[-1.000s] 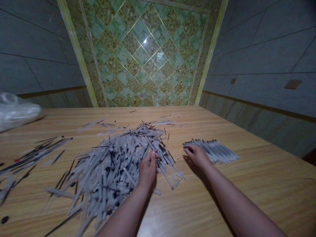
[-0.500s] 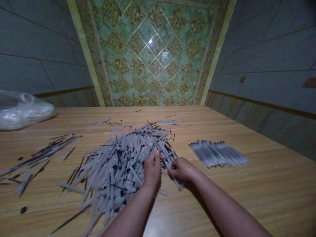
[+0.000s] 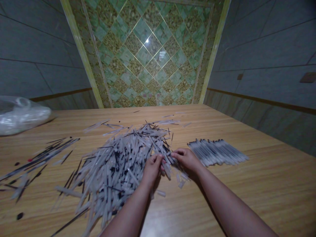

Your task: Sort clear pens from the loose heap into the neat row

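On the table, left hand and right hand, grip unclear, flank tubes slanting near-right.

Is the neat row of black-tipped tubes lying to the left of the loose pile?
No, the neat row lies to the right of the loose pile.

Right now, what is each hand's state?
Left hand: closed at the pile of pen parts; held thing cannot be told.
Right hand: closed at the pile's edge; held thing unclear.
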Demonstrator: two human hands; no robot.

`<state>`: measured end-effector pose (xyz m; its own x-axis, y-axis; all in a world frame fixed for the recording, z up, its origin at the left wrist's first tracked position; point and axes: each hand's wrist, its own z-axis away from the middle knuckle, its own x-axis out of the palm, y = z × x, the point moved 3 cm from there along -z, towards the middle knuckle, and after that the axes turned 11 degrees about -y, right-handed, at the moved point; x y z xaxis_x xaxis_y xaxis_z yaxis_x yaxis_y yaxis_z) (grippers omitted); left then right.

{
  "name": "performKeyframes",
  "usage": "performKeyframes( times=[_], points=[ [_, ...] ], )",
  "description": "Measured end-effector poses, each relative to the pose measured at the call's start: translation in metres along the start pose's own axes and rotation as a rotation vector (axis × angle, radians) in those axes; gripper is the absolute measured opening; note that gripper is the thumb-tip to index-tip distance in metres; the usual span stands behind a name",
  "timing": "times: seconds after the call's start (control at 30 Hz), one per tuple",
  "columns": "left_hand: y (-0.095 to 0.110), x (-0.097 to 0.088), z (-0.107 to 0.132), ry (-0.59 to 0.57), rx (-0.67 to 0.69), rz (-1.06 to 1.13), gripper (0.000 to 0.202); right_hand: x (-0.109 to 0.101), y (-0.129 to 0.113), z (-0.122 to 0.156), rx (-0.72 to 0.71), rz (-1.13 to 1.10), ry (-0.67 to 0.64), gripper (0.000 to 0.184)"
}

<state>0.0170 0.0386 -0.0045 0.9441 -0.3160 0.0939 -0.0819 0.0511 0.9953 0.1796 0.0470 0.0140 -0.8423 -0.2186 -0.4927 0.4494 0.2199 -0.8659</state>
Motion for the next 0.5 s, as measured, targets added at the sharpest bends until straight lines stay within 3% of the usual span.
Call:
performKeyframes(
  times=[0.13, 0.27, 0.5],
  points=[
    [-0.003, -0.008, -0.003, 0.104, 0.062, 0.024, 0.036, -0.022, 0.026, -0.002, 0.092, 0.221, 0.227, 0.029],
    [-0.002, -0.009, -0.004, 0.120, 0.080, 0.004, 0.035, -0.019, 0.034, -0.003, 0.116, 0.445, 0.209, 0.028],
    [0.001, -0.001, -0.001, 0.090, 0.085, 0.008, 0.029, -0.007, 0.033, -0.011, 0.107, 0.546, 0.173, 0.028]
  ],
)
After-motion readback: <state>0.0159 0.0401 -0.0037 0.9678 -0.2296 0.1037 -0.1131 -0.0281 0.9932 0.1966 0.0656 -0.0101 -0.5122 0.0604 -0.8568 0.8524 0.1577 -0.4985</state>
